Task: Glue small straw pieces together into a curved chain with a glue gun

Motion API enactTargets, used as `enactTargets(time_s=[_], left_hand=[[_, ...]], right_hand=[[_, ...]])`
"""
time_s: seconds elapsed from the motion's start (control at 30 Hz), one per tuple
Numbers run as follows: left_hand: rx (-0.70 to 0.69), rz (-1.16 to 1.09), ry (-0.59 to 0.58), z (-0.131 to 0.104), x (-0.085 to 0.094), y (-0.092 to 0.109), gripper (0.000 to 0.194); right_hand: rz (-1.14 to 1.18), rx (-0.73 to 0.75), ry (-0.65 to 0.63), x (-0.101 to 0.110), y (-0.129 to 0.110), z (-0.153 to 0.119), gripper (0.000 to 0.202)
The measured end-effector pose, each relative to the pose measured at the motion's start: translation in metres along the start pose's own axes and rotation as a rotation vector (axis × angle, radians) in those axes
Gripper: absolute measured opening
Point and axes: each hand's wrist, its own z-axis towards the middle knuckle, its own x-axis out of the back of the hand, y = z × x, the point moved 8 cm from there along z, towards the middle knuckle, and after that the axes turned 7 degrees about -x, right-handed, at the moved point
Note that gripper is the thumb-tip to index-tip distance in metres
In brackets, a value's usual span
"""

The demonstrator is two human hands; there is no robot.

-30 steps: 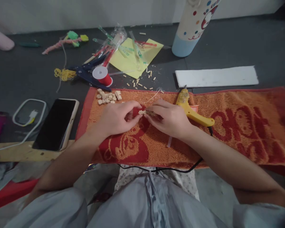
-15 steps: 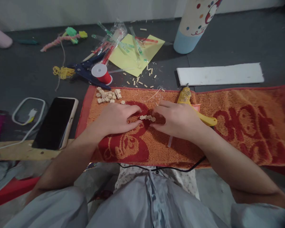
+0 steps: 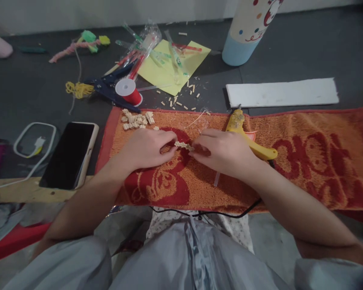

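A short row of small pale wooden pieces joined side by side spans the gap between my hands, over the orange and red towel. My left hand pinches its left end between thumb and fingertips. At the right end, the thumb and fingers of my right hand close on it, partly hiding that tip. Beyond my left hand lies a pile of similar little wooden clusters. A yellow hot glue gun rests on the towel just past my right hand.
A red thread spool stands by dark blue pliers. Wood bits and plastic wrappers lie around a yellow paper sheet. A white strip and a bottle are at back right; a phone and white cable at left.
The wooden row has risen slightly away from me and tilted, its right end lower. My fingertips have closed in on its two ends.
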Motion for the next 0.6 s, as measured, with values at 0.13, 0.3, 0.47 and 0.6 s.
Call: enactTargets(time_s=[0.13,0.3,0.47,0.6], left_hand=[[0.002,0.025,-0.030,0.0006,-0.0027,-0.0009,0.021],[0.001,0.033,-0.059,0.0005,-0.0063,-0.0013,0.021],[0.004,0.040,-0.052,-0.0001,-0.0058,-0.0020,0.022],[0.029,0.028,-0.076,0.0002,-0.0060,-0.0033,0.022]], right_hand=[[0.012,0.024,-0.011,-0.0053,-0.0006,0.0004,0.020],[0.007,0.013,-0.023,-0.0050,0.0008,0.0007,0.018],[-0.021,0.003,-0.008,-0.0016,0.0018,0.0002,0.015],[-0.031,0.001,0.004,0.0004,0.0031,-0.0004,0.016]])
